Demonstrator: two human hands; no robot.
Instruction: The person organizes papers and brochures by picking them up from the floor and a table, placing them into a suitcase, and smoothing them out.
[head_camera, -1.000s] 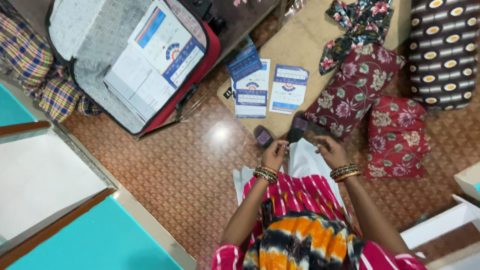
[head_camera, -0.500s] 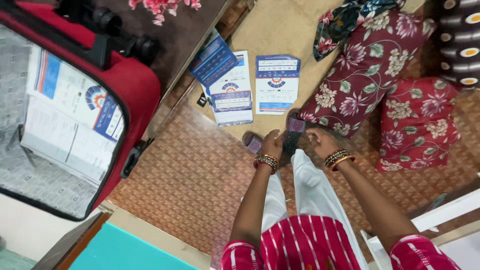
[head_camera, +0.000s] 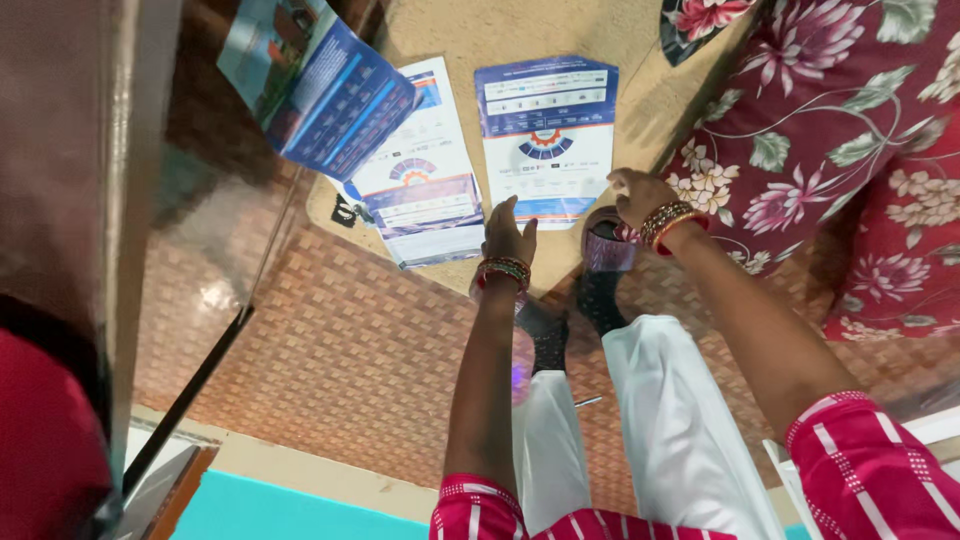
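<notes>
While the head camera looks straight down, entries run left to right. Far left: a red suitcase edge (head_camera: 40, 430) and a dark vertical panel, blurred. Next, a blue folded booklet (head_camera: 320, 85) overlapping a white-and-blue leaflet (head_camera: 420, 190), then a second leaflet (head_camera: 548, 135), all lying on a beige mat (head_camera: 520, 25) over woven-pattern flooring.

Left hand (head_camera: 508, 235): open, fingers spread and pointing forward, nothing gripped; fingertips sit at the gap between the two leaflets, just at their near edges. Right hand (head_camera: 637, 193): loosely curled, empty as far as visible, at the near right corner of the second leaflet.

Key relation: the second leaflet lies directly ahead of both hands, long axis running away from the person; the right hand is nearer its corner, contact not certain.

Right of that: floral maroon cushions (head_camera: 820, 110).
</notes>
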